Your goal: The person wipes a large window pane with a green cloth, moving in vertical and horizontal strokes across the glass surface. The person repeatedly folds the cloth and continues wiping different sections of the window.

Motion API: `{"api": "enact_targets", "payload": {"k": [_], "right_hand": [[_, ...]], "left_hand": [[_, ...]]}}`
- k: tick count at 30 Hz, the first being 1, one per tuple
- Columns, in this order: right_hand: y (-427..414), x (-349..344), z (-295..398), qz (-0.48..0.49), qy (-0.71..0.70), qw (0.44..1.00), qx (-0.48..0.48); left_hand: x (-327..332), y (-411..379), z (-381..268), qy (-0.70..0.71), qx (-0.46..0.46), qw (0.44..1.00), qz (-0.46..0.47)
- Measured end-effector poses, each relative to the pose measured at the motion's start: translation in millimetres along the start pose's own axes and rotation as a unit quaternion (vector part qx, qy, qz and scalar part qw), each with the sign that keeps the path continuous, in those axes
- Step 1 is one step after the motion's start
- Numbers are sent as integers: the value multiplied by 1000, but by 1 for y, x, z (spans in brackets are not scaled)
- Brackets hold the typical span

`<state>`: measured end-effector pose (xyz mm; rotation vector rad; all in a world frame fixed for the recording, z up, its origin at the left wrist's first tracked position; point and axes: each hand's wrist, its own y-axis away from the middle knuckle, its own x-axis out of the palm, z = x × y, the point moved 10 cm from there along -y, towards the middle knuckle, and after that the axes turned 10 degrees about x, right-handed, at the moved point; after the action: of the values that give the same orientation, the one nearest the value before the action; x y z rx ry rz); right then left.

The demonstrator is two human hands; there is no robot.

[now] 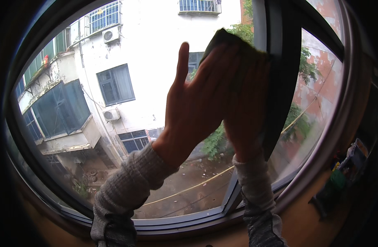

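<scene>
Both hands press a dark green cloth (226,38) flat against a window pane (158,102), close to the dark vertical window frame (280,55). My left hand (201,92) lies with its fingers over the cloth's left part and its thumb stretched up, apart, on the bare glass side. My right hand (249,98) is beside it, its fingers on the cloth's right part next to the frame. The hands overlap or touch along their inner edges; the shadow hides exactly how. The cloth's top corner sticks out above the fingertips. Grey knitted sleeves cover both forearms.
The window's bottom rail (179,220) runs below the forearms. A second pane (300,123) is right of the frame. At the lower right, several items, including a green object (337,179), lie in shade. Outside stand a white building (155,40) and trees.
</scene>
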<state>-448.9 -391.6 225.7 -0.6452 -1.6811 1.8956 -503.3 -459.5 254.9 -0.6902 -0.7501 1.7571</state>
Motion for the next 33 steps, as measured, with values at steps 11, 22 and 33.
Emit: {"api": "enact_targets", "payload": {"k": [11, 22, 33], "right_hand": [[-94, -8, 47, -95, -84, 989, -70], [-90, -3, 241, -108, -137, 981, -88], [-72, 25, 435, 1, -598, 796, -92]], "left_hand": [[-33, -58, 74, -90, 9, 989, -113], [-137, 59, 211, -179, -48, 974, -127], [-226, 200, 337, -222, -98, 969, -36]]}}
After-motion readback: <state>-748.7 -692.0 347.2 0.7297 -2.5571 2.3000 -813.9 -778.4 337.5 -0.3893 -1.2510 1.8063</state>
